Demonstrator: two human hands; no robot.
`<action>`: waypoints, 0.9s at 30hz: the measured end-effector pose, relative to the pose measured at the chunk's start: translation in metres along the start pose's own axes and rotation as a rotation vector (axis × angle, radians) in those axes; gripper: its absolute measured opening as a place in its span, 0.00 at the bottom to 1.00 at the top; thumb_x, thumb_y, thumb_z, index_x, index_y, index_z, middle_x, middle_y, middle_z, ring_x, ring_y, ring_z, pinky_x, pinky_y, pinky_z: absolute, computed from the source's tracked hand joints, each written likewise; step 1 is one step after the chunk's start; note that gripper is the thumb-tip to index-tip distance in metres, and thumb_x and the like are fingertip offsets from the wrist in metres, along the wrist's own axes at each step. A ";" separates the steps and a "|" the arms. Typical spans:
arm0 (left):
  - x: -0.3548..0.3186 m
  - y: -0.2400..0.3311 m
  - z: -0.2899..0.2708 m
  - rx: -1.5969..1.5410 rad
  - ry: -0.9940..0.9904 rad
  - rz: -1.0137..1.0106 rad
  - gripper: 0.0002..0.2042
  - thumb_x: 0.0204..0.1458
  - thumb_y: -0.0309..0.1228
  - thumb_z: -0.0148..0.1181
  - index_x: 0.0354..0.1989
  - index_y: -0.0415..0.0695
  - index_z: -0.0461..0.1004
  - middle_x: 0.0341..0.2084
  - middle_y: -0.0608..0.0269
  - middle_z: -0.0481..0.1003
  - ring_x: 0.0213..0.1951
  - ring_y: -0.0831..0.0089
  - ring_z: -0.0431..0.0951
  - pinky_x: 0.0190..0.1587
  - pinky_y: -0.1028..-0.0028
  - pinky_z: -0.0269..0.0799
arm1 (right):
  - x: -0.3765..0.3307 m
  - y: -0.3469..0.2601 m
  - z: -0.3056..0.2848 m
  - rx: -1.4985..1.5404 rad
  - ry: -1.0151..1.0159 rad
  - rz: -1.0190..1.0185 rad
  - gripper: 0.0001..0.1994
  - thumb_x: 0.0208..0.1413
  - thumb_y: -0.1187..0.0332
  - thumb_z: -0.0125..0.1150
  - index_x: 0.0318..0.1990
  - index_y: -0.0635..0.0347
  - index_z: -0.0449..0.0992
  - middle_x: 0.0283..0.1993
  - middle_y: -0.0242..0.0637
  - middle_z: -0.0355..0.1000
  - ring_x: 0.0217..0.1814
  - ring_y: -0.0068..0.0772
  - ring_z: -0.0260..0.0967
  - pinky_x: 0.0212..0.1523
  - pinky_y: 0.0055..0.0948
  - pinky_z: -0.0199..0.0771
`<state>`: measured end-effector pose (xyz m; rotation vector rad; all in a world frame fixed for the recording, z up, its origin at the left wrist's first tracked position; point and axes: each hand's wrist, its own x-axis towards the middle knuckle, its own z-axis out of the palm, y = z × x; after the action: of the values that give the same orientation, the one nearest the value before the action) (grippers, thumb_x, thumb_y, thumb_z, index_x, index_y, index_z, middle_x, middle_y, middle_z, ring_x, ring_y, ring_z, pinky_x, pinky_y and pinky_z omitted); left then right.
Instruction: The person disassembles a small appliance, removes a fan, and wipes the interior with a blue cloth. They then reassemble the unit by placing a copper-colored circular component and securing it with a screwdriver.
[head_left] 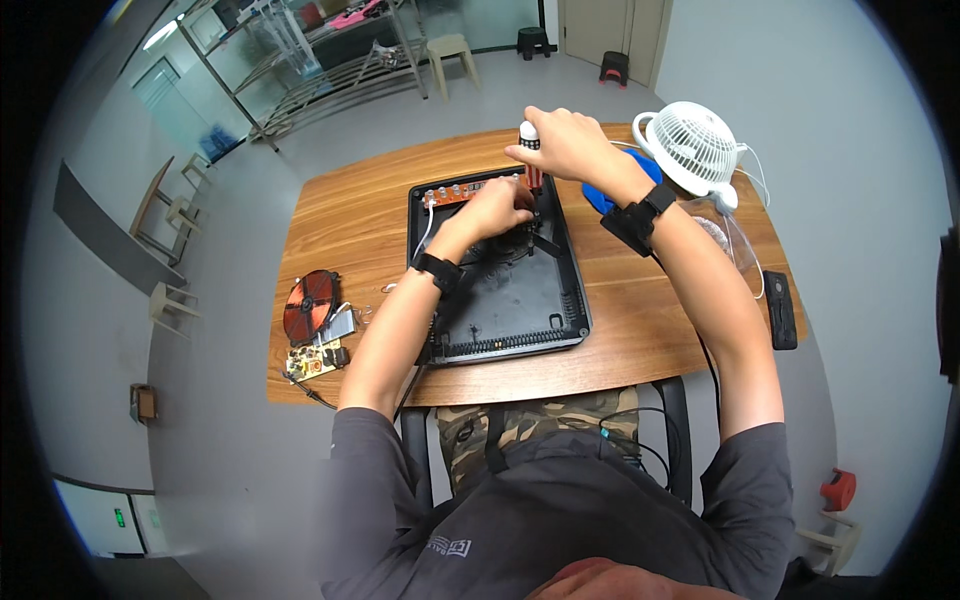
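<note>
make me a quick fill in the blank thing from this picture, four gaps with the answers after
1. The right hand holds the white-topped tool upright at the ____ end of the housing, away from the person.
2. The housing beneath the left hand is ____ in colour.
3. The white fan stands on the person's ____ side of the table.
4. The trousers have a ____ pattern.

Missing words: far; black; right; camouflage
</note>
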<state>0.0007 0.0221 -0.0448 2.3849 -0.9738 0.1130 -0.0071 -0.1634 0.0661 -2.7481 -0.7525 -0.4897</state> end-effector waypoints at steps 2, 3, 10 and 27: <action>0.004 0.006 0.006 0.071 -0.102 -0.066 0.13 0.45 0.29 0.70 0.37 0.34 0.82 0.37 0.44 0.81 0.43 0.49 0.81 0.50 0.59 0.76 | 0.000 0.001 0.006 0.020 0.041 0.011 0.23 0.57 0.48 0.62 0.40 0.63 0.73 0.35 0.54 0.79 0.42 0.61 0.77 0.42 0.52 0.77; 0.004 -0.004 0.013 0.081 -0.078 -0.060 0.13 0.46 0.29 0.70 0.37 0.34 0.81 0.37 0.42 0.80 0.43 0.47 0.80 0.50 0.57 0.76 | 0.001 0.000 0.008 0.027 0.054 0.007 0.23 0.57 0.47 0.62 0.40 0.63 0.73 0.35 0.55 0.78 0.42 0.60 0.77 0.42 0.52 0.77; 0.010 -0.003 0.030 0.162 0.041 -0.057 0.12 0.46 0.29 0.69 0.34 0.33 0.80 0.33 0.42 0.80 0.41 0.47 0.81 0.48 0.56 0.77 | -0.005 -0.003 -0.001 -0.003 0.069 0.057 0.23 0.56 0.48 0.64 0.41 0.63 0.74 0.35 0.55 0.78 0.41 0.62 0.77 0.42 0.52 0.76; -0.033 -0.031 -0.067 0.189 0.135 -0.214 0.10 0.47 0.30 0.66 0.36 0.41 0.80 0.31 0.49 0.82 0.37 0.51 0.83 0.42 0.59 0.78 | 0.001 -0.042 -0.035 0.237 0.245 0.028 0.22 0.58 0.50 0.63 0.36 0.66 0.73 0.29 0.53 0.78 0.36 0.61 0.77 0.38 0.49 0.76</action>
<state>0.0056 0.0957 -0.0113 2.5990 -0.6666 0.2926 -0.0375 -0.1395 0.1050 -2.4214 -0.6630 -0.6699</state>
